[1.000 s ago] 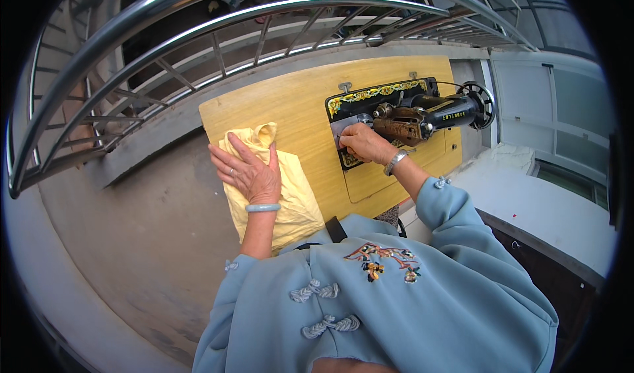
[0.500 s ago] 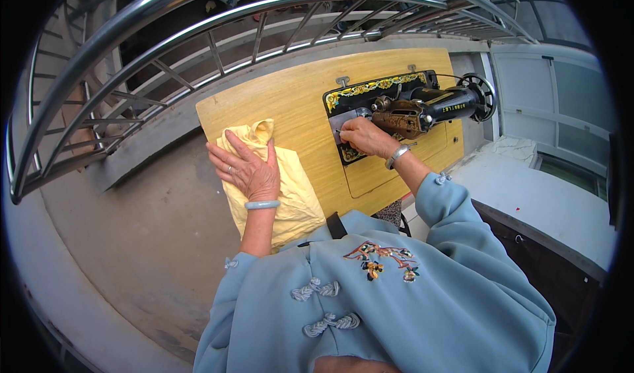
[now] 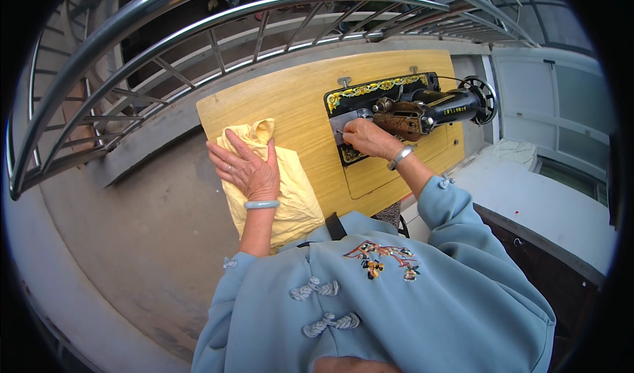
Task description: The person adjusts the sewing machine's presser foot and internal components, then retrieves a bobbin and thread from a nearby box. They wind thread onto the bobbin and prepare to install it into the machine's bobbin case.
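My left hand [image 3: 254,170] lies flat with fingers stretched on a crumpled pale yellow cloth [image 3: 297,198], whose upper end is bunched up on the left end of a wooden table [image 3: 297,99]. The lower part of the cloth drapes over the table's near edge toward my lap. At the black sewing machine [image 3: 456,105] with gold floral trim, my right hand [image 3: 371,139] is bent over the metal plate [image 3: 338,121] left of the machine's head. Its fingertips are pinched together there. Whatever they hold is too small to make out.
A shiny metal railing [image 3: 112,30] curves along the far and left sides. The machine's handwheel [image 3: 485,101] stands at the right end of the table. Further right is a white surface [image 3: 541,204]; bare grey floor [image 3: 145,221] lies to the left.
The view has shifted very slightly. Both hands keep their places, the left on the cloth and the right pinched at the machine's plate.
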Motion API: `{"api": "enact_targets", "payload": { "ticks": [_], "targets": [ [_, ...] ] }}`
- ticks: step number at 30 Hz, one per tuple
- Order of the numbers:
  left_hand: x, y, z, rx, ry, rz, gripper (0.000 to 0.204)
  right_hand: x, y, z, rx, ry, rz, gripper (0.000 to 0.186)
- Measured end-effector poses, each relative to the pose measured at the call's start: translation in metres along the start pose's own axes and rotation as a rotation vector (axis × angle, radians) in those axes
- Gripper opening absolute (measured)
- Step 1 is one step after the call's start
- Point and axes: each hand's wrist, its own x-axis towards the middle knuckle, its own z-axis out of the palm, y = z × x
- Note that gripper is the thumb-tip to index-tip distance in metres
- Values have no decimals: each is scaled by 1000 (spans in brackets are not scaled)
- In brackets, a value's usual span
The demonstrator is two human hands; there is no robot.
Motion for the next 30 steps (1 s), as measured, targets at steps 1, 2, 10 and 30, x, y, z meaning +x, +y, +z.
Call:
{"api": "enact_targets", "payload": {
  "ticks": [1,2,10,30],
  "targets": [
    [0,0,0,3,2,-1,99,0,-2,-2,-7,-22,10,30],
    [0,-1,1,5,5,-1,99,-1,-8,-6,-13,-42,20,30],
    [0,0,0,6,1,-2,99,-8,-21,-5,8,-38,91,29],
    [-2,0,2,7,-21,-15,98,-16,-15,28,-199,154,-44,23]
  ]
}}
